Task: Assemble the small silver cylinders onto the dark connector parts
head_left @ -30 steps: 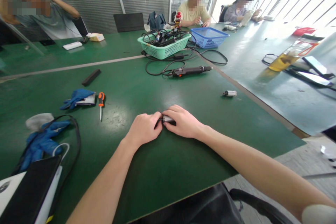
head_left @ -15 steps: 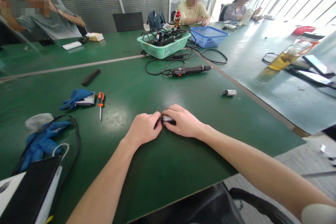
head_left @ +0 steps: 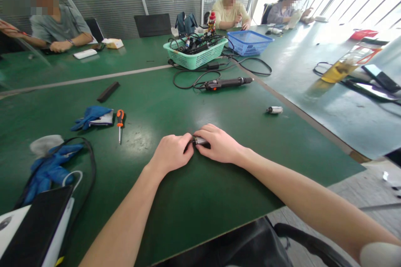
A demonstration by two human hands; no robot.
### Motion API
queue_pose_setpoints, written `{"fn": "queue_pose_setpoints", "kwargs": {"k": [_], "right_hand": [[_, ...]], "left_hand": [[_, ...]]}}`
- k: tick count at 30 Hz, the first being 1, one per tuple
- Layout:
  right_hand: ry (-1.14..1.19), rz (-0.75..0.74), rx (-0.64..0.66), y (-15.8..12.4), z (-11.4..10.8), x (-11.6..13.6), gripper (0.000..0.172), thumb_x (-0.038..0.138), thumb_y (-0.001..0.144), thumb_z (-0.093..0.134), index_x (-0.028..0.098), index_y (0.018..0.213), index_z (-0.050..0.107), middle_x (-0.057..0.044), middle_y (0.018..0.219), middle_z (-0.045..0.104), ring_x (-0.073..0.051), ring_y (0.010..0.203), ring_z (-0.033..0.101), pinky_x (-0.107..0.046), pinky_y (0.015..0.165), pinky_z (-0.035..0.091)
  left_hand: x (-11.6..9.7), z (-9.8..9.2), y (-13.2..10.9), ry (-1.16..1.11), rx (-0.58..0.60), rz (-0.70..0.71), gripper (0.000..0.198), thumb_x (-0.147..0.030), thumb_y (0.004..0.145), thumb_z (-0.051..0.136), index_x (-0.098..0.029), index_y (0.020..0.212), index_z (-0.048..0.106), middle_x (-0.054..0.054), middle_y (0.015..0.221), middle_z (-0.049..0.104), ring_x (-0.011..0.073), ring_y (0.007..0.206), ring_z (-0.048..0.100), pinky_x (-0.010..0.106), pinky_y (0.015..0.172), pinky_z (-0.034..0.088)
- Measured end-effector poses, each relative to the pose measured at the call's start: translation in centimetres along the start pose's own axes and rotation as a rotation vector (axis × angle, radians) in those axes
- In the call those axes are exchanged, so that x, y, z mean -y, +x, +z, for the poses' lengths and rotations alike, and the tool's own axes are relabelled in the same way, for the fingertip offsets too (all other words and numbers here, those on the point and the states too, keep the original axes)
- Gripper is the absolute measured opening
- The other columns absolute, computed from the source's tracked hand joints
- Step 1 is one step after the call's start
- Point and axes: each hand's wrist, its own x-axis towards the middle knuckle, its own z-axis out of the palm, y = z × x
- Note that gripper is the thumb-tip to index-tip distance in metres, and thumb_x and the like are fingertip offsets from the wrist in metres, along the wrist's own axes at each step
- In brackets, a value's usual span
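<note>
My right hand [head_left: 219, 144] is closed around a small silver cylinder [head_left: 200, 140] with a dark end, low over the green table [head_left: 194, 200]. Its left end meets the fingertips of my left hand [head_left: 173, 152], which pinch a dark part mostly hidden by the fingers. The two hands nearly touch each other. A similar silver cylinder [head_left: 275, 110] lies on its side further right. To the left of my hands is an orange and black screwdriver [head_left: 120, 119], its shaft pointing towards me.
Behind are a black electric screwdriver [head_left: 228, 84] with a cable, a green basket [head_left: 196, 59] of tools and a blue basket [head_left: 250, 44]. Blue gloves [head_left: 52, 171] and a phone [head_left: 37, 225] lie left, a bottle [head_left: 341, 69] right. Three people sit across.
My hands and the silver cylinder hold almost the same pose. The person at the far left has lowered their arms to the table.
</note>
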Motion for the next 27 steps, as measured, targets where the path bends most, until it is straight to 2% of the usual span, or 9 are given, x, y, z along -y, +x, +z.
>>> {"fn": "queue_pose_setpoints", "kwargs": {"k": [27], "right_hand": [[0.004,-0.003,-0.005,-0.03,0.09,-0.08,0.026,0.022,0.089,0.060,0.017,0.114,0.065,-0.011,0.103,0.066,-0.025,0.099,0.058,-0.039,0.091,0.050]], "left_hand": [[-0.09,-0.13,0.14,0.001,0.011,0.004,0.021,-0.030,0.095,0.043,-0.021,0.092,0.062,0.005,0.079,0.071,0.0216,0.070,0.066,0.032,0.064,0.043]]}}
